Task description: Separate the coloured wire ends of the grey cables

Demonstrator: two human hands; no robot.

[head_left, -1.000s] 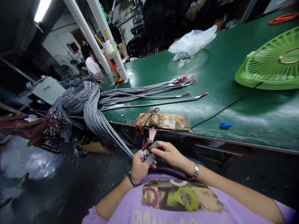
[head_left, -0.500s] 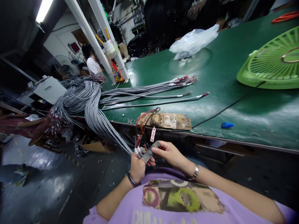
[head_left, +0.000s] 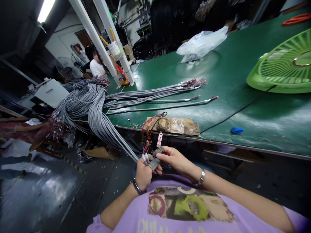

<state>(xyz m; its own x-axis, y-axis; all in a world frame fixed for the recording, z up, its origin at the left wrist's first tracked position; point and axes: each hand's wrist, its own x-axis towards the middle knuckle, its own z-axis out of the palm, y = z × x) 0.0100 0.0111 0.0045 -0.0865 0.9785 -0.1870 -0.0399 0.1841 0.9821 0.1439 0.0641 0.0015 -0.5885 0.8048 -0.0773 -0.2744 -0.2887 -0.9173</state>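
Observation:
My left hand point(head_left: 143, 173) is closed around the ends of several grey cables point(head_left: 114, 139) that hang down from the green table. Coloured wire ends point(head_left: 146, 148) stick up from my fist. The thumb and a finger wear grey cots. My right hand point(head_left: 175, 160) pinches at those wire ends with its fingertips, also in a grey cot. Both hands sit just below the table's front edge, above my purple shirt. A small pink tag point(head_left: 159, 139) hangs from the wooden block point(head_left: 173, 125) right above my hands.
A big bundle of grey cables point(head_left: 82, 100) drapes over the green table point(head_left: 243, 106). More cables point(head_left: 155, 94) lie flat on it. A green fan grille point(head_left: 284, 64), a plastic bag point(head_left: 201, 42), a blue piece point(head_left: 236, 130) and a black cord lie further right. People work at the far left.
My hands stay in place and keep working the wire ends; the coloured wires shift slightly between my fingers. A second person has come into view at the far left.

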